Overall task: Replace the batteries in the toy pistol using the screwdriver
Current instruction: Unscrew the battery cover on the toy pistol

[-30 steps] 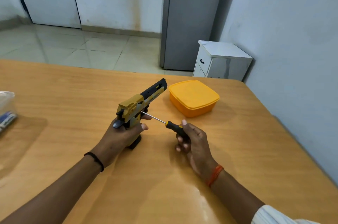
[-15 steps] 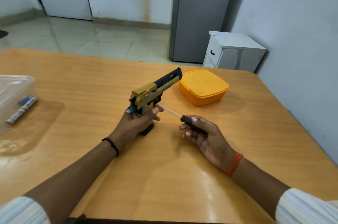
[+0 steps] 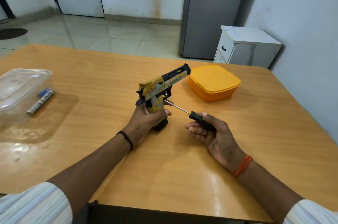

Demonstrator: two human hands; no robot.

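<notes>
Holding: our left hand (image 3: 146, 123) wrapped the grip of the yellow-and-black plastic toy pistol (image 3: 161, 88), butt resting on the wooden table (image 3: 109, 77).
Tool grip: our right hand (image 3: 210, 132) curled round the black-handled screwdriver (image 3: 190, 113), its steel tip touching the pistol's grip beside the trigger.
Handling: we judged the pistol light, stiff and smooth; best clamped low on the grip.
Pose: both forearms reached forward, palms facing inward.
Nearby: spare batteries (image 3: 41, 102) lay in a clear plastic box (image 3: 23, 77) at left; an orange lidded container (image 3: 214, 82) stood just beyond the muzzle.
</notes>
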